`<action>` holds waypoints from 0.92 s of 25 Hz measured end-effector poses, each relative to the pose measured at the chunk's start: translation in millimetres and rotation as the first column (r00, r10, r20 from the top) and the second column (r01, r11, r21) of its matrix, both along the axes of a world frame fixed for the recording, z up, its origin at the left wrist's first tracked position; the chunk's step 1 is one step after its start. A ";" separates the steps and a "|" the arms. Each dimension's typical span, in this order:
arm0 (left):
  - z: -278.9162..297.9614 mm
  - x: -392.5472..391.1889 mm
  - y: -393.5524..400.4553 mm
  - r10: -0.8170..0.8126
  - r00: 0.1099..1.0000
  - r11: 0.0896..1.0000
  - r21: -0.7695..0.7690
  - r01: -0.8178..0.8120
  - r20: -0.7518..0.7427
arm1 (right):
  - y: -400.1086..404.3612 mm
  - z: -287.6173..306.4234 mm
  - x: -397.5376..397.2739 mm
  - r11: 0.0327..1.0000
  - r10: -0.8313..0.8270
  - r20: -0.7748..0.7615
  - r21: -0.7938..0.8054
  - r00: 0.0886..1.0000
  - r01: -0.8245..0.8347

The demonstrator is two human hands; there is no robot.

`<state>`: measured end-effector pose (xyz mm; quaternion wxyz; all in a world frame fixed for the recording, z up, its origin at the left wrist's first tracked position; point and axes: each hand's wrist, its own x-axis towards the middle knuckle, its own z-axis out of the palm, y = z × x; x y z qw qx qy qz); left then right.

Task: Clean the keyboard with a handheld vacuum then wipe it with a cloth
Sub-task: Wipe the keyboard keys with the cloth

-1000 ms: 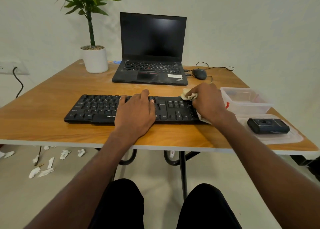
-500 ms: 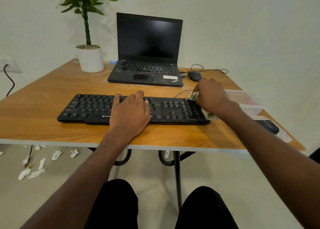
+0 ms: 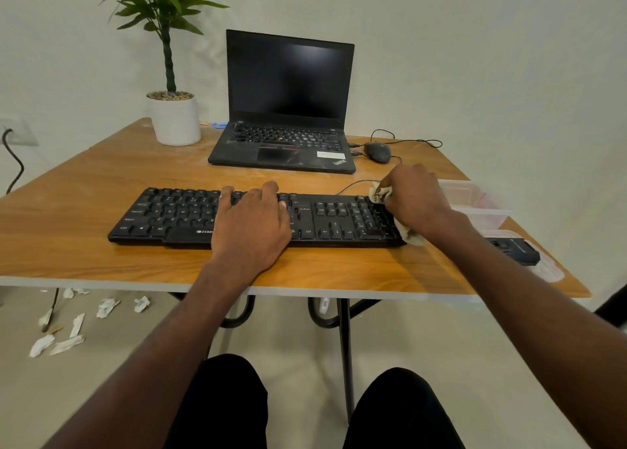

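Observation:
A black keyboard [image 3: 176, 214] lies across the wooden table [image 3: 84, 183] near its front edge. My left hand [image 3: 252, 224] rests flat on the keyboard's middle, fingers reaching to its far edge. My right hand [image 3: 415, 200] grips a crumpled beige cloth [image 3: 380, 193] and presses it on the keyboard's right end, over the number pad. Part of the cloth sticks out under my wrist by the keyboard's front right corner. The black handheld vacuum [image 3: 515, 250] lies on a clear lid at the table's right edge.
An open black laptop [image 3: 288, 109] stands behind the keyboard, with a wired mouse [image 3: 377, 152] to its right. A potted plant [image 3: 173, 116] is at the back left. A clear plastic box [image 3: 475, 204] sits right of my right hand. Paper scraps [image 3: 68, 326] litter the floor.
My right hand with the cloth moved from the keyboard's far right corner off to the right, then came back onto the number pad. My left hand stayed on the keyboard. The camera shifted.

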<state>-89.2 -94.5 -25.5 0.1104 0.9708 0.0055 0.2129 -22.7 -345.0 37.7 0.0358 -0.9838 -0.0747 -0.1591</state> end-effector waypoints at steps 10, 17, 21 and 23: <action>-0.3 0.1 -2.1 0.011 1.000 1.000 -0.005 -0.011 0.012 | 17.8 -4.6 -33.7 0.994 -0.104 0.034 -0.034 0.994 0.105; -0.7 -0.9 -1.0 0.000 1.000 1.000 0.000 0.000 0.006 | 47.1 -13.1 -35.4 0.977 0.202 -0.030 0.080 0.979 -0.199; -2.1 0.6 0.0 0.003 1.000 1.000 0.009 -0.004 0.016 | 12.4 -3.2 -27.9 0.992 -0.044 0.035 0.123 0.998 0.040; -1.9 1.0 -1.1 0.002 1.000 1.000 0.011 -0.002 0.018 | 10.9 -5.5 -30.3 0.989 -0.104 0.045 0.108 0.994 0.099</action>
